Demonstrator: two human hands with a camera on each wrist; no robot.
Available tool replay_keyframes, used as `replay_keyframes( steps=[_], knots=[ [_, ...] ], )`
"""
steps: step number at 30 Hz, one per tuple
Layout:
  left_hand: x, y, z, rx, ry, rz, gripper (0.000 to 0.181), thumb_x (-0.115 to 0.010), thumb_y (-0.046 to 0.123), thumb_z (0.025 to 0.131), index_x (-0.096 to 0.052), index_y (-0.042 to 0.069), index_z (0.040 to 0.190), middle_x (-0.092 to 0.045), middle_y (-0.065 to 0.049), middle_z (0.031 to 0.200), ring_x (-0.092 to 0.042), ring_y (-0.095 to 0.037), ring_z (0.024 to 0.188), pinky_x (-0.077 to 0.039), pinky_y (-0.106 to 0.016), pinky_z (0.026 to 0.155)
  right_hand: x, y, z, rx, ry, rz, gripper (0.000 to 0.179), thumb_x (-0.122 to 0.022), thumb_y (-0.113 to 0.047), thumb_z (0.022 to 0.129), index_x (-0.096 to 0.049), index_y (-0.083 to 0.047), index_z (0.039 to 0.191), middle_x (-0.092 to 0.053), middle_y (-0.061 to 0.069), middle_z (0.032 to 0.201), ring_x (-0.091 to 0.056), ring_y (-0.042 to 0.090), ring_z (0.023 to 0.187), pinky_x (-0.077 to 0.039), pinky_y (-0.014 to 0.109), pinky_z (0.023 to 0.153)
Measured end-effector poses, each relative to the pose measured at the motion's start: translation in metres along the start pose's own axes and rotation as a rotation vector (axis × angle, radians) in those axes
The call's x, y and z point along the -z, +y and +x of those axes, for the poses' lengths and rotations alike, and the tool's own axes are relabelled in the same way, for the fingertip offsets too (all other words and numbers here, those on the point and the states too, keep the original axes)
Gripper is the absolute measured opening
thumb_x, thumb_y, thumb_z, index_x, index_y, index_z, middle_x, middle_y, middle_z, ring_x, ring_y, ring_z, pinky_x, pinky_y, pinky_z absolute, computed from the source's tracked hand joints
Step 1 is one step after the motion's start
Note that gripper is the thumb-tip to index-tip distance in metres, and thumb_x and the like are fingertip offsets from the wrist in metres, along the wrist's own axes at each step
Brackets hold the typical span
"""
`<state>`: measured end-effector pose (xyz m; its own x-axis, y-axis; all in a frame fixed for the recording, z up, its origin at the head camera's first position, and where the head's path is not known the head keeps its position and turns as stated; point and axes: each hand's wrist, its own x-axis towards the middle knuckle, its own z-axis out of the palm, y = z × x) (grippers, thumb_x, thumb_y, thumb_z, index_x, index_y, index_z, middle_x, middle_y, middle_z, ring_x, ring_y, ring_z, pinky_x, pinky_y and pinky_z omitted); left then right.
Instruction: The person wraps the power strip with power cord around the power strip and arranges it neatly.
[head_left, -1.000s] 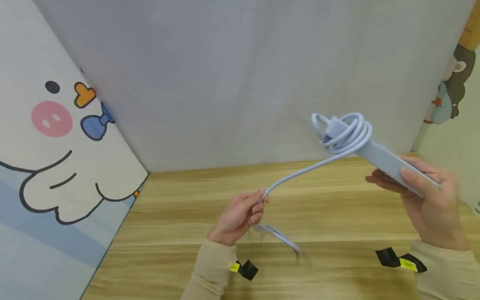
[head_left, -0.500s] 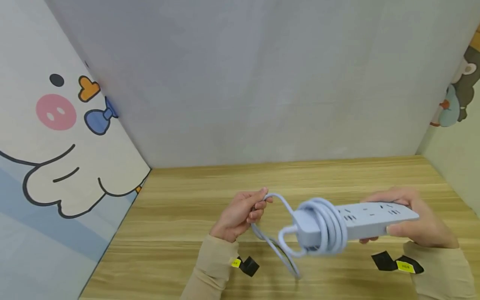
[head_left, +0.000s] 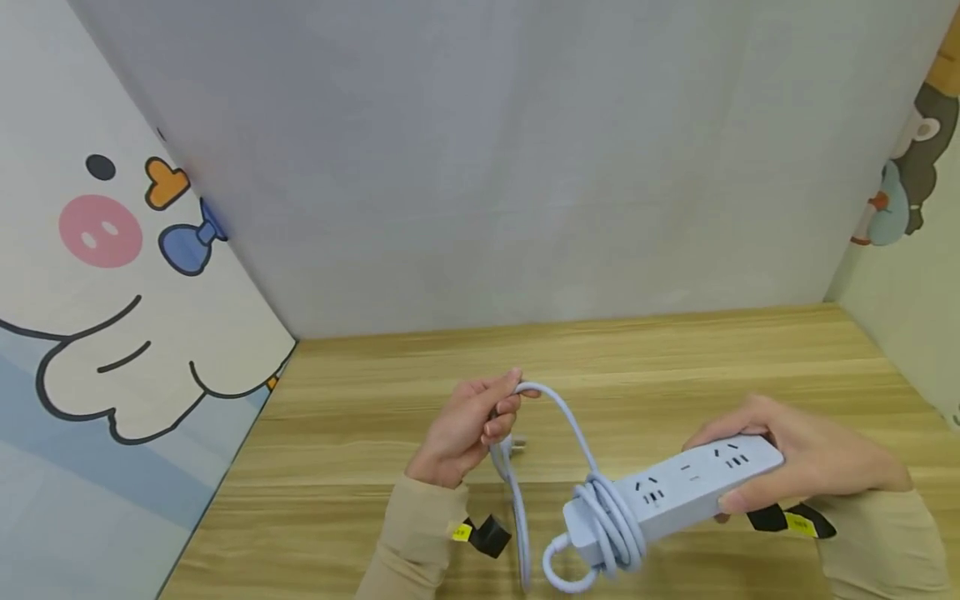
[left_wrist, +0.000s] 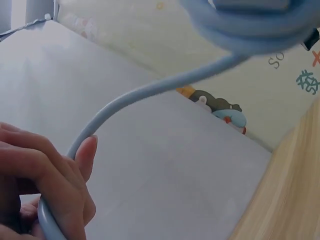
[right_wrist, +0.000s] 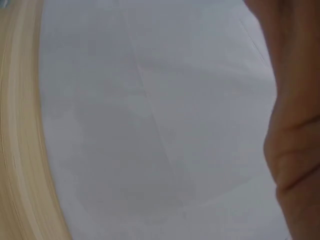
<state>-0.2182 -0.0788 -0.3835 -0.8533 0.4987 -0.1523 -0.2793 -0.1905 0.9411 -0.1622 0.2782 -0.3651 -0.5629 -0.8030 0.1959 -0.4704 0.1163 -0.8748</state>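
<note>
Winding in progress: right hand (head_left: 806, 467) is gripping the power strip (head_left: 697, 487), left hand (head_left: 468, 429) fingers pinching the cord (head_left: 566, 417) beside it; another loop looks due.

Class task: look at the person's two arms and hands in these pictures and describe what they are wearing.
Both arms wear long beige sleeves, left and right, reaching to the wrists. At each wrist sits a black strap with a small yellow tag, left and right. The left hand and right hand are bare.
</note>
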Motion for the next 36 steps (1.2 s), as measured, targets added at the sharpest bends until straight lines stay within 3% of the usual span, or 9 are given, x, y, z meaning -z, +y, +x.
replay_keyframes(
  steps=[5,10,17,22,26,32,36],
  knots=[
    [-0.008,0.002,-0.005,-0.065,-0.005,-0.002,0.049,-0.058,0.036,0.104,-0.065,-0.010,0.119,-0.040,0.009,0.065,-0.034,0.001,0.047,-0.027,-0.014,0.045,-0.005,-0.006,0.009,-0.171,0.066,-0.148,0.027,-0.077,-0.010,0.090,-0.073,-0.019,0.115,-0.076,-0.006,0.094,-0.069,0.007,0.075,-0.056,0.026,0.060],
    [-0.019,0.005,-0.013,-0.115,-0.016,0.041,0.048,-0.060,0.036,0.103,-0.066,-0.008,0.121,-0.042,0.006,0.068,-0.037,-0.002,0.047,-0.030,-0.017,0.047,-0.012,-0.006,0.023,-0.325,0.205,-0.262,0.016,-0.077,-0.025,0.091,-0.073,-0.018,0.105,-0.073,-0.008,0.090,-0.065,0.004,0.077,-0.053,0.024,0.060],
    [-0.036,0.002,-0.014,-0.145,-0.053,0.057,0.039,-0.058,0.026,0.105,-0.061,-0.012,0.115,-0.050,0.001,0.074,-0.045,-0.004,0.053,-0.038,-0.017,0.051,-0.017,-0.006,0.037,-0.408,0.511,-0.422,0.039,-0.079,-0.032,0.089,-0.072,-0.006,0.117,-0.076,0.006,0.101,-0.063,0.007,0.073,-0.052,0.024,0.057],
    [-0.045,-0.004,-0.010,-0.129,-0.104,0.059,0.038,-0.057,0.021,0.105,-0.063,-0.012,0.123,-0.062,0.001,0.081,-0.059,-0.005,0.062,-0.051,-0.018,0.060,-0.018,-0.003,0.040,-0.369,0.703,-0.537,0.043,-0.082,-0.029,0.086,-0.072,-0.002,0.118,-0.076,0.016,0.102,-0.065,0.009,0.076,-0.051,0.022,0.059],
    [-0.046,-0.005,-0.009,-0.112,-0.139,0.063,0.039,-0.055,0.023,0.106,-0.064,-0.007,0.128,-0.065,0.000,0.084,-0.066,-0.007,0.067,-0.057,-0.021,0.067,-0.018,-0.003,0.042,-0.275,0.826,-0.632,0.039,-0.086,-0.023,0.082,-0.074,-0.003,0.113,-0.077,0.017,0.098,-0.064,0.005,0.076,-0.050,0.017,0.059],
    [-0.045,-0.006,-0.009,-0.061,-0.197,0.092,0.039,-0.055,0.026,0.106,-0.065,-0.004,0.130,-0.066,0.000,0.082,-0.066,-0.009,0.068,-0.058,-0.024,0.069,-0.017,0.002,0.044,-0.108,0.962,-0.733,0.037,-0.089,-0.011,0.072,-0.075,0.000,0.105,-0.077,0.018,0.089,-0.060,-0.008,0.073,-0.046,0.007,0.059],
    [-0.045,-0.007,-0.009,-0.021,-0.233,0.103,0.040,-0.055,0.025,0.106,-0.065,-0.005,0.129,-0.066,0.000,0.077,-0.065,-0.008,0.065,-0.058,-0.024,0.066,-0.013,0.004,0.042,-0.069,1.115,-0.754,0.039,-0.090,-0.006,0.069,-0.075,0.004,0.103,-0.075,0.023,0.086,-0.053,-0.019,0.071,-0.042,0.005,0.058]
  ],
)
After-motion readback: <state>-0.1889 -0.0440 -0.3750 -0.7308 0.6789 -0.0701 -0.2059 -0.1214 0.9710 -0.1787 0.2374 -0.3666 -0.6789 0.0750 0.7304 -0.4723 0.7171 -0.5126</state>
